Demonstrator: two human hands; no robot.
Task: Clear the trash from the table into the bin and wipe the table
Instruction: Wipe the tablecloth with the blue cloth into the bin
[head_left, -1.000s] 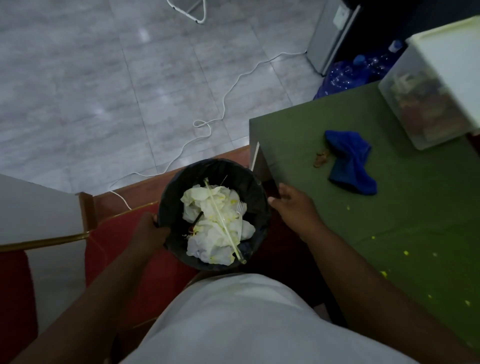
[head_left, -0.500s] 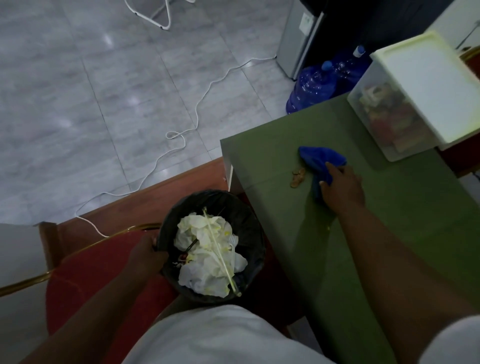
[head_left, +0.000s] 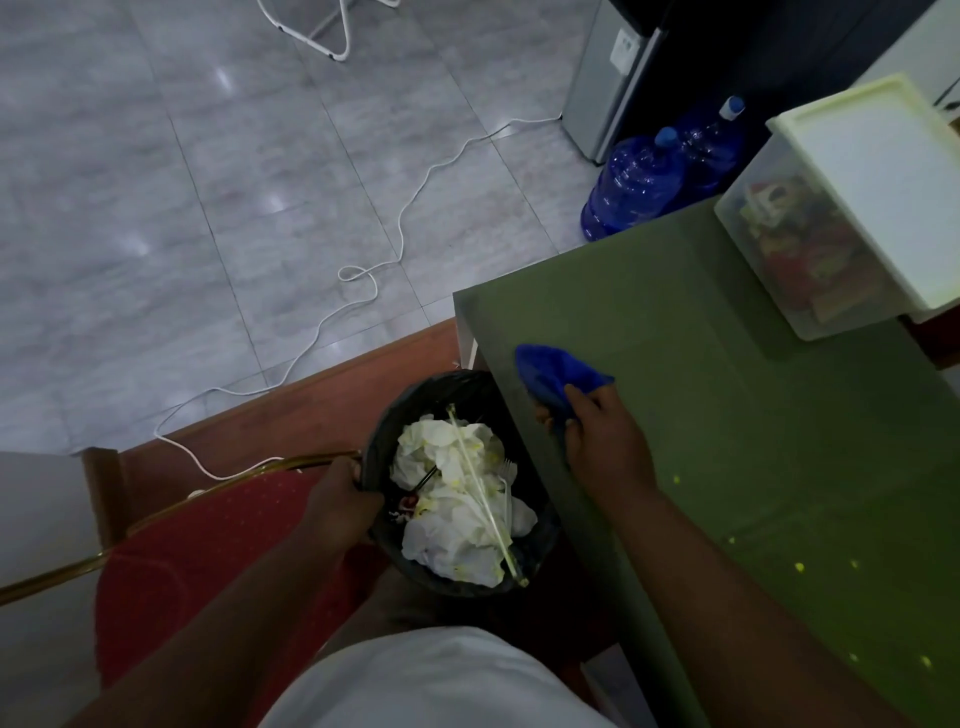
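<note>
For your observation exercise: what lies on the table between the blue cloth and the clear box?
Nothing: in the head view, bare green table separates the cloth from the box.

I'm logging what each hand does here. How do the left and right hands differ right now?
The left hand grips the rim of the black bin, beside the table; the right hand is on the green table near its edge. The left holds the bin below table level; the right clutches a blue cloth bunched against the tabletop. Both are closed on something.
</note>
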